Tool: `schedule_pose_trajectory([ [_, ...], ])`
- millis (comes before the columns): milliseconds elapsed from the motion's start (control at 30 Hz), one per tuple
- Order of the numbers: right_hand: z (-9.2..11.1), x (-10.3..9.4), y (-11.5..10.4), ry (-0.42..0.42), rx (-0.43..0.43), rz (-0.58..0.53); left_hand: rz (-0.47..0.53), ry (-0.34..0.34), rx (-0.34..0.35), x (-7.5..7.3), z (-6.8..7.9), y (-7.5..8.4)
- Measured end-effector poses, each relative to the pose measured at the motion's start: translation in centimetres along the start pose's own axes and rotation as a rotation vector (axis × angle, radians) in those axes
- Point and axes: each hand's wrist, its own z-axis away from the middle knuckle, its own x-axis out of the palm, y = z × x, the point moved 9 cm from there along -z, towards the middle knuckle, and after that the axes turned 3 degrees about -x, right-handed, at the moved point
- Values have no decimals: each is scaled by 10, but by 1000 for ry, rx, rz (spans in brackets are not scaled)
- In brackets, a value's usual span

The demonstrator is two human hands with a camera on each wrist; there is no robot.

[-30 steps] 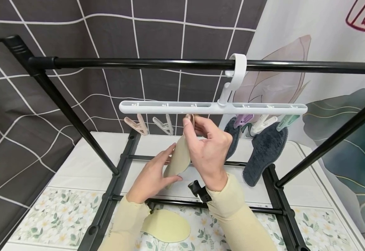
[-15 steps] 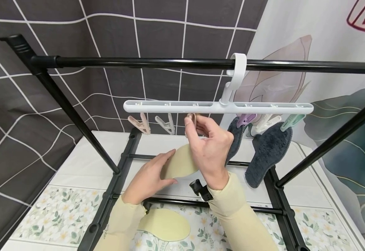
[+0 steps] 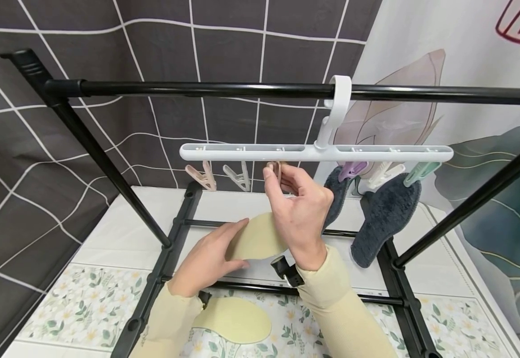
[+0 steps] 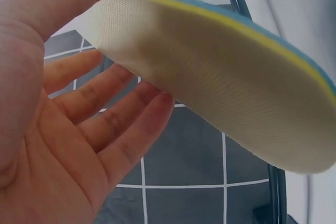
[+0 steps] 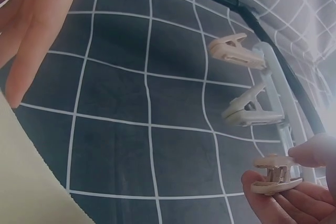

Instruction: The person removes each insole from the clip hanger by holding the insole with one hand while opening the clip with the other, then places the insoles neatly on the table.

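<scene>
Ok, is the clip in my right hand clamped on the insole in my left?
No, the right wrist view shows the clip well apart from the insole.

Ahead of my fingers hangs a dark grey cloth crossed by white grid lines. Higher than they are runs a glossy black round bar, with one slanting black tube left of my fingers and a second slanting black tube to their right. Farther right hangs a white cloth with red linework. Below my fingers spreads a white cover with a flowered, green-leaved panel.
</scene>
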Motion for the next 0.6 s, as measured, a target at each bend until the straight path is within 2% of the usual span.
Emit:
schedule_pose_trajectory([
  [200,0,0,1,-4,9,4,-21,-29,-9,0,5,0],
  [600,1,2,2,-19,34,-31,-49,-71,32,1,14,4],
])
